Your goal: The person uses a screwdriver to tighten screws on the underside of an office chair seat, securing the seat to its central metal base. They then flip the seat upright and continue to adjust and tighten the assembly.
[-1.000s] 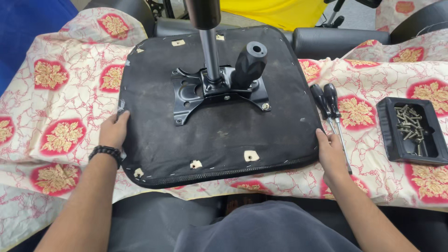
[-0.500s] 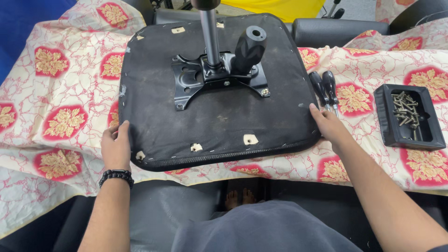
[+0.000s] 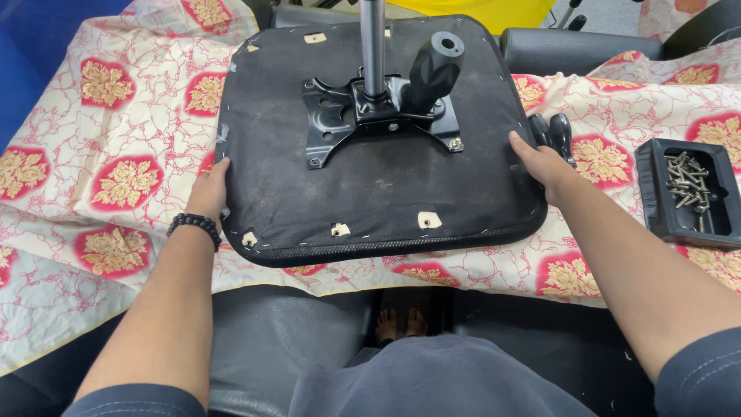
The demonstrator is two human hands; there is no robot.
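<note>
**Seat base held at both edges on the cloth**

The floral cloth covers the work surface. On it, upside down, lies the black seat, fabric underside up, its near edge towards the person. A black metal mounting plate sits at its centre, carrying an upright steel column and a black lever knob tilted to the right.

Judged step: positioning or steadying the seat, with both hands at opposite edges. Any further shift calls for an even pull from both sides, as the column makes the piece top-heavy.

The left hand, a beaded bracelet at its wrist, lies against the seat's left edge, fingers loosely curled along the rim; a full grip cannot be confirmed. The right hand rests flat and open on the right edge, fingers extended, holding nothing.

Just beyond the right hand lie two black screwdriver handles. Well to the right stands a black tray of loose screws.
</note>
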